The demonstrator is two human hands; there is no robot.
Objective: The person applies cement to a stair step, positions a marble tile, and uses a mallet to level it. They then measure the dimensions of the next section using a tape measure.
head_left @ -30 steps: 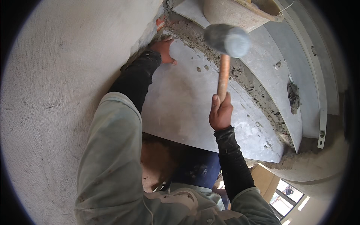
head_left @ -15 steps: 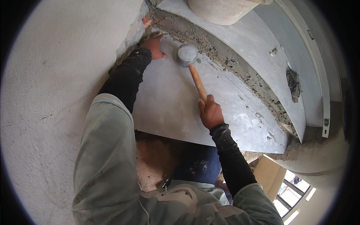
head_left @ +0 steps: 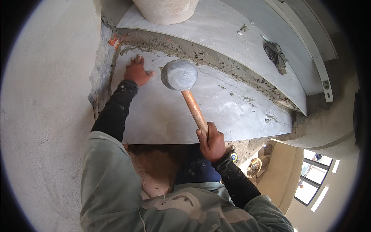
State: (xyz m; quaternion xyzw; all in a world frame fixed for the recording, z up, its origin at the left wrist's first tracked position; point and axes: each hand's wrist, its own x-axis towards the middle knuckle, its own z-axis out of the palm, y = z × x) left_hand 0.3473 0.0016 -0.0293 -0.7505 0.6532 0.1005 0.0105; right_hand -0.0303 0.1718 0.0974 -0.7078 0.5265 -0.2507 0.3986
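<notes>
My right hand (head_left: 213,143) is closed around the wooden handle of a mallet (head_left: 179,74) with a broad grey head. The mallet head is raised toward me, over the middle of a grey stair tread slab (head_left: 166,120). Flat on the slab's far left part lies my left hand (head_left: 138,72), fingers spread and holding nothing. Wet mortar (head_left: 185,50) runs along the slab's far edge, with smears of it on the slab's surface.
A rough plaster wall (head_left: 46,96) rises on the left. Beyond the mortar is a higher slab step (head_left: 220,31), bearing a pale bucket (head_left: 166,9), a dark crumpled rag (head_left: 275,57) and a long spirit level (head_left: 309,46). Windows (head_left: 313,174) show at lower right.
My left hand has left the wall-side corner and now rests nearer me on the slab. The mallet has come up closer to my head. The view has shifted to the right.
</notes>
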